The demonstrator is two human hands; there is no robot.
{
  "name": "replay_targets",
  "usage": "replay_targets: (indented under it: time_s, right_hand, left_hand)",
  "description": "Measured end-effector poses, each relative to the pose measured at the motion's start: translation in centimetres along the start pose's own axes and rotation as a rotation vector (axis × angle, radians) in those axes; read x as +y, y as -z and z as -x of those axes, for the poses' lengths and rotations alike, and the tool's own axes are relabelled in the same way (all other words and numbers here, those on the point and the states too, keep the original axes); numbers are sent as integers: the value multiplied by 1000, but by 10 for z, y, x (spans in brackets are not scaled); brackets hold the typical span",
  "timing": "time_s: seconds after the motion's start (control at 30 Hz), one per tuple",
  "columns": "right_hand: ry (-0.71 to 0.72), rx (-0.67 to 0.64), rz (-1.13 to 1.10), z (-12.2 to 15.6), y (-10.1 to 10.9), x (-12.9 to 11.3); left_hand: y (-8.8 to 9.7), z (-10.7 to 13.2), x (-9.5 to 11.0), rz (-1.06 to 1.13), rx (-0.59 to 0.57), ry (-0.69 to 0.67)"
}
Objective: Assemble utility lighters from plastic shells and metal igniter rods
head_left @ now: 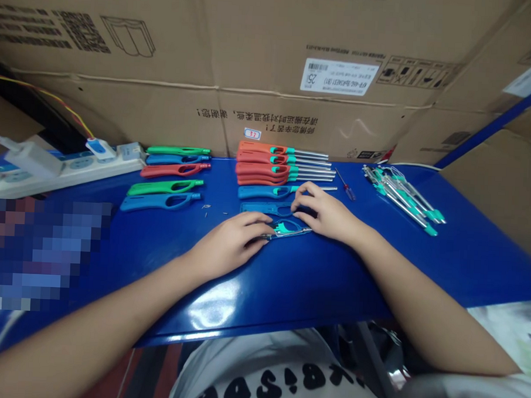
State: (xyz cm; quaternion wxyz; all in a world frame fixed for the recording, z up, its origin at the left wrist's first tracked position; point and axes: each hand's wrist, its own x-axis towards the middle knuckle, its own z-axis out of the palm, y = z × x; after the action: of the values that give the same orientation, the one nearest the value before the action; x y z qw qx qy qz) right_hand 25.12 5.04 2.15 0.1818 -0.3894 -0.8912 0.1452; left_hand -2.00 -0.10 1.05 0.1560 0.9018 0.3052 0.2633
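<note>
My left hand (232, 244) lies on the blue table (288, 282), its fingertips pinching the near end of a clear inner lighter part with a teal trigger (287, 228). My right hand (324, 212) rests curled over the far end of that part and touches a blue lighter shell half (265, 208) lying just behind it. Behind the hands lies a row of assembled long lighters, orange and red (262, 163) with one blue (266, 191), their metal tubes pointing right.
Loose green, blue and red handle shells (172, 174) lie at the left. A heap of metal tubes with teal parts (404, 196) sits at the right, with a small screwdriver (346, 186) nearby. A power strip (55, 169) is far left. Cardboard boxes (271, 64) wall the back.
</note>
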Motion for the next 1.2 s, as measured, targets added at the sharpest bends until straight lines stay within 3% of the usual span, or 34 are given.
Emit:
replay_targets:
  time_s: [0.17,0.27,0.4,0.53,0.67,0.8,0.9,1.2]
  right_hand:
    - [55,92,-156,-2,5,-2]
    - [-100,166,-404,-3,4,-8]
    - [-356,55,-853,-5,3,-16]
    - [-445,-48,-1014,-6,6,-19]
    - [-388,-90,-918,-3,8,-19]
    - [-123,-38,-522,1,8,-18]
    - [6,-42,-352,2,8,-17]
    - [129,-126,-329,1,5,-14]
  left_hand:
    - [15,-4,0,-93,90,43]
    - [24,-7,-4,-192,196,32]
    - [26,-6,-9,-238,206,-2]
    - [25,-4,-9,-214,122,-13]
    - [26,-3,-7,-186,64,-6]
    - [26,-4,-4,-162,39,29]
    - [27,-4,-5,-169,-2,37]
    - [29,-4,-4,-187,-144,28]
